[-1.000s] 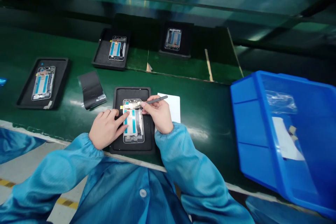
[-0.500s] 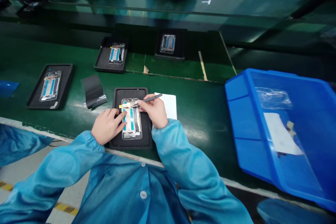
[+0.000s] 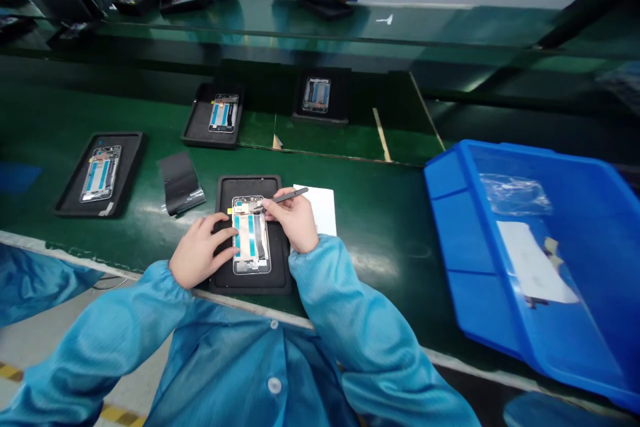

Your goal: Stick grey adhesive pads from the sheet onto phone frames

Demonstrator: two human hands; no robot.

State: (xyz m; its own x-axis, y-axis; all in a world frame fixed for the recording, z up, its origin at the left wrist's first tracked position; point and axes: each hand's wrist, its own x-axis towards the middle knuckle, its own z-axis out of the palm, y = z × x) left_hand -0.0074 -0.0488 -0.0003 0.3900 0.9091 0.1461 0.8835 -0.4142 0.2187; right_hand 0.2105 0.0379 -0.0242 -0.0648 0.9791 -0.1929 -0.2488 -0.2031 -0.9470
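The green worktop (image 3: 380, 227) runs wide across the view, and its right side carries the big blue bin (image 3: 465, 247), which holds a crumpled clear bag (image 3: 517, 193) and a white sheet (image 3: 530, 253). Next in size come the black trays: the near tray (image 3: 279, 263) sits at the middle of the near edge, the left tray (image 3: 125, 170) towards the left edge, and two more farther back, each with an open device in it. A dark film (image 3: 180, 180) lies between the left tray and the near one; white paper (image 3: 324, 208) pokes out just beside the near tray's right side. The left hand (image 3: 195, 253) has its fingers spread, the tips resting at the device's left side. The right hand (image 3: 300, 223) pinches grey tweezers (image 3: 295, 194) between thumb and fingers, their working end over the device's upper part. The phone-like device (image 3: 245, 247) itself lies face-open inside the near tray. It looks partly assembled: small parts are seated along its top and bottom, blue strips line the pale panel, and a dark ribbon runs down its right side. No cover is on, and work at its top seems unfinished. Whether the tweezers grip a part is too small to tell.
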